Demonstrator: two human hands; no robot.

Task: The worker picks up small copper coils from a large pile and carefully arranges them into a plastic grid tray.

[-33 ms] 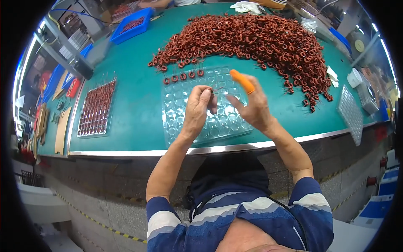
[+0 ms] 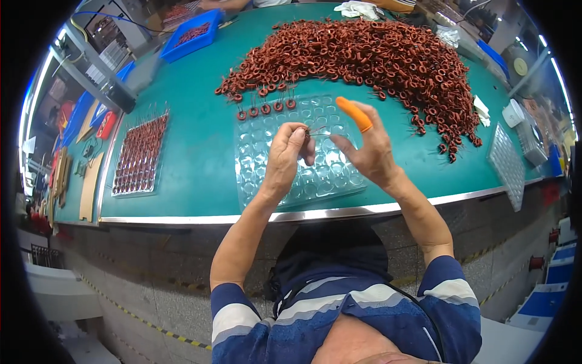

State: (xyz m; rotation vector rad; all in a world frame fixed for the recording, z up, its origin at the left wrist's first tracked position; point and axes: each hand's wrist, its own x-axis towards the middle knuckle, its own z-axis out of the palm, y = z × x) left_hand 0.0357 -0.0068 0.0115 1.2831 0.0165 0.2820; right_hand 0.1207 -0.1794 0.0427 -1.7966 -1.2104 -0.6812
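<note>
Green table, two trays, four placed coils

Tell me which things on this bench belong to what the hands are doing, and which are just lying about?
In use: left hand pinching a small coil; right hand with orange finger cot; clear blister tray; pile of red-brown coils.

Lying about: filled tray; blue bin; white cloth; empty tray.
</note>
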